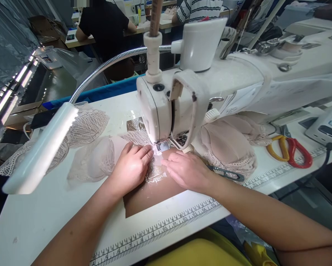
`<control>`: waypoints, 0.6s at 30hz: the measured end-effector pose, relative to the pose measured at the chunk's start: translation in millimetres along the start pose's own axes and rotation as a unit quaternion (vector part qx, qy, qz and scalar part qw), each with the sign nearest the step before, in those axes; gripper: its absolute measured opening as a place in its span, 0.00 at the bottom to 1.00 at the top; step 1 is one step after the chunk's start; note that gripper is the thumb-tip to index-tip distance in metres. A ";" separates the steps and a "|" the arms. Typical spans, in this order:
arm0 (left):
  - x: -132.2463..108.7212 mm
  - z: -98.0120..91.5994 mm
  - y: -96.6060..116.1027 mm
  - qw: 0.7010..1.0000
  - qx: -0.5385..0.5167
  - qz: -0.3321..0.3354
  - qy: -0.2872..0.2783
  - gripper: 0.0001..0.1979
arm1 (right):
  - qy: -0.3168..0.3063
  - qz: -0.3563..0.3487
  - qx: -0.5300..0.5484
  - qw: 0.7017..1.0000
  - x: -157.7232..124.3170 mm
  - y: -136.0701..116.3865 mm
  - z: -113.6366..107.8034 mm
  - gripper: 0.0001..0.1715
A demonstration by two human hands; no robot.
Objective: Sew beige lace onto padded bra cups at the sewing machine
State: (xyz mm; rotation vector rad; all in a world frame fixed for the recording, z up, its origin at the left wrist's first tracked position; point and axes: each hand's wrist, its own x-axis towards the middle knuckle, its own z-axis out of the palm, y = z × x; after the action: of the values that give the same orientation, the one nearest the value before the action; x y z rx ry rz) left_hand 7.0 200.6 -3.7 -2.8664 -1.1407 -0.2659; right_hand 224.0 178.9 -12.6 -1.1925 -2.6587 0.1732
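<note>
Under the needle of a white sewing machine (159, 114) lies a pale pink lace bra (101, 157), its moulded cup spread out to the left. My left hand (134, 164) presses on the lace just left of the presser foot (162, 146), with its fingers curled close together. On the other side, my right hand (186, 170) pinches the edge of the same fabric, its fingertips close to the foot. A dark slim metal tool (228, 173), perhaps thread snips, pokes out beside my right wrist. Beneath both hands is a brown, shiny taped sheet (152, 197).
Red and yellow-handled scissors (290, 151) lie at right, near more bra cups (227, 142). Further lace cups (85, 125) rest at left under a lamp (44, 147) on a bendy arm. A printed ruler (166, 229) edges the table. Two people sit at tables behind.
</note>
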 end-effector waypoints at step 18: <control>-9.8 6.1 -4.6 0.986 -0.068 -0.132 0.075 0.16 | -0.092 0.047 0.017 0.994 -21.4 -8.5 -46.7 0.14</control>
State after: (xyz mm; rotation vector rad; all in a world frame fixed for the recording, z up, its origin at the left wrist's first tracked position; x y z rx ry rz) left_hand -2.3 197.8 -11.6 -2.7429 -1.5250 -0.5804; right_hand 243.3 158.0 31.1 -1.3538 -2.7428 0.3588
